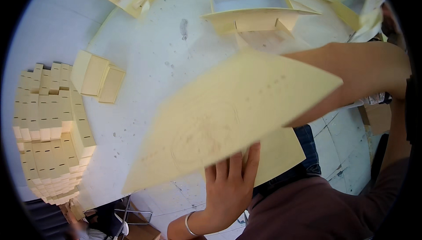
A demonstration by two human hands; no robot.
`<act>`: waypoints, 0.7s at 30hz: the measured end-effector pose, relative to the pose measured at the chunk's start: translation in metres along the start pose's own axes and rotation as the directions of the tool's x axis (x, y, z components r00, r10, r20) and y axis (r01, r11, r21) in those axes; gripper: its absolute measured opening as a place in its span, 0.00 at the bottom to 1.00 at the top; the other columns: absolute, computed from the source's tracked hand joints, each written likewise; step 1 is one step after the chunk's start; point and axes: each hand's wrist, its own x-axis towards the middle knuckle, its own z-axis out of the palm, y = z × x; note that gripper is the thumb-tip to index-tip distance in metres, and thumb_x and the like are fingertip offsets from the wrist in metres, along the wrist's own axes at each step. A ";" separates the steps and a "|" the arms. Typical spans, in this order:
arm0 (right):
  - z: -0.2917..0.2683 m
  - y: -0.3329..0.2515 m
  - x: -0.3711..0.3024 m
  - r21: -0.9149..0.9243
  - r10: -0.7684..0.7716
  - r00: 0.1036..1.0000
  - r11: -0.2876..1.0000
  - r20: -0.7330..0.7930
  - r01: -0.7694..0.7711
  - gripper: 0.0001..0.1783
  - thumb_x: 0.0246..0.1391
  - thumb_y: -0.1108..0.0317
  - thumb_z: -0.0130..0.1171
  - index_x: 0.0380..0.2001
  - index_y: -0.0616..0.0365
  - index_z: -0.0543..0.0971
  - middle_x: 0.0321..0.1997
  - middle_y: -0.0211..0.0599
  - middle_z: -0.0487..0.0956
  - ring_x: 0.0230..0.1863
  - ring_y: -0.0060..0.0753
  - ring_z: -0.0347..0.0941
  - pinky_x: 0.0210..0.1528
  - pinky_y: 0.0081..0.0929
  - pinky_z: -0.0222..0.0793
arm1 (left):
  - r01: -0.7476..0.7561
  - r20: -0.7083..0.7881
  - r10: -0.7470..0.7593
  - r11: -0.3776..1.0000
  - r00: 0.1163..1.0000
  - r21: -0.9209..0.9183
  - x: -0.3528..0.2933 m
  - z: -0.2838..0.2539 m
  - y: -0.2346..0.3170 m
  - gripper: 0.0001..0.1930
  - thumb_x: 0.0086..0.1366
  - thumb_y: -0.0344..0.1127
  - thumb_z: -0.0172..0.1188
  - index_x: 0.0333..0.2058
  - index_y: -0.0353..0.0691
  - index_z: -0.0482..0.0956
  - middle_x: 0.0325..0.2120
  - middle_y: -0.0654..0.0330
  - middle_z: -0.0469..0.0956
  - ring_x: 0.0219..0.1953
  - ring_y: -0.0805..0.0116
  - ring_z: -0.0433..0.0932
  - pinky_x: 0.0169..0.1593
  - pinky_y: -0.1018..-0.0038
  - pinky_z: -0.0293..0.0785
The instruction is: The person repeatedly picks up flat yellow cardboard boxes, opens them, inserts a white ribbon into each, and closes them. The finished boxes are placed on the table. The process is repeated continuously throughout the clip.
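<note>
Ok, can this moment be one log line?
Left hand: at near edge of cream cardboard panel | right hand: hidden | stacked cream boxes: left side

Just ahead of the left hand (231,183), the panel (211,121) spans outward, with the right forearm (351,68) running in behind it. Well left of the hands stand stacked boxes (48,117); between stack and panel, box pieces (89,74) rest on the table (145,64); beyond both hands lies an open box (255,16)

The big, flat, pale-yellow card sheet (228,117) is blurry and hides the right hand and some fingertips of the bare left hand (229,191). An open, pale-yellow, boxy card case (259,18) is cut off at the top.
</note>
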 end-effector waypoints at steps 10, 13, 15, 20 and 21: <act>0.013 -0.008 0.007 -0.183 -0.061 0.984 0.983 -0.166 0.030 0.01 0.30 0.78 0.54 0.15 0.65 0.73 0.18 0.46 0.74 0.23 0.41 0.74 0.24 0.30 0.70 | -0.018 -0.015 0.020 0.993 1.000 0.113 0.004 -0.001 -0.004 0.27 0.54 0.31 0.45 0.56 0.40 0.63 0.52 0.43 0.62 0.50 0.45 0.65 0.50 0.48 0.63; -0.004 -0.020 0.011 0.075 0.271 0.955 0.957 0.123 -0.281 0.03 0.35 0.79 0.52 0.19 0.66 0.74 0.21 0.49 0.74 0.26 0.44 0.75 0.27 0.32 0.70 | -0.048 -0.023 0.051 0.994 0.998 0.099 0.009 -0.003 -0.001 0.27 0.54 0.31 0.45 0.56 0.41 0.63 0.52 0.43 0.62 0.50 0.46 0.65 0.50 0.48 0.63; -0.013 -0.024 0.014 0.098 0.393 0.868 0.893 0.303 -0.439 0.06 0.45 0.76 0.48 0.23 0.66 0.74 0.24 0.50 0.75 0.27 0.45 0.75 0.30 0.34 0.70 | -0.055 -0.031 0.058 0.995 0.998 0.089 0.011 -0.005 0.002 0.27 0.54 0.31 0.45 0.56 0.41 0.64 0.52 0.44 0.63 0.50 0.47 0.66 0.50 0.48 0.63; -0.007 -0.024 0.017 0.098 0.364 0.908 0.916 0.207 -0.389 0.06 0.44 0.75 0.49 0.21 0.66 0.74 0.21 0.47 0.75 0.25 0.45 0.74 0.27 0.33 0.70 | -0.017 -0.049 0.023 0.993 0.999 0.113 0.007 -0.003 0.001 0.27 0.54 0.32 0.46 0.56 0.42 0.64 0.52 0.45 0.63 0.50 0.48 0.66 0.50 0.49 0.64; -0.004 -0.024 0.015 0.085 0.362 0.915 0.921 0.175 -0.381 0.06 0.44 0.75 0.49 0.21 0.66 0.74 0.21 0.47 0.75 0.24 0.45 0.74 0.27 0.34 0.70 | -0.018 -0.052 0.025 0.993 0.998 0.119 0.007 -0.003 0.002 0.27 0.54 0.32 0.46 0.56 0.42 0.64 0.52 0.45 0.63 0.50 0.48 0.66 0.50 0.49 0.64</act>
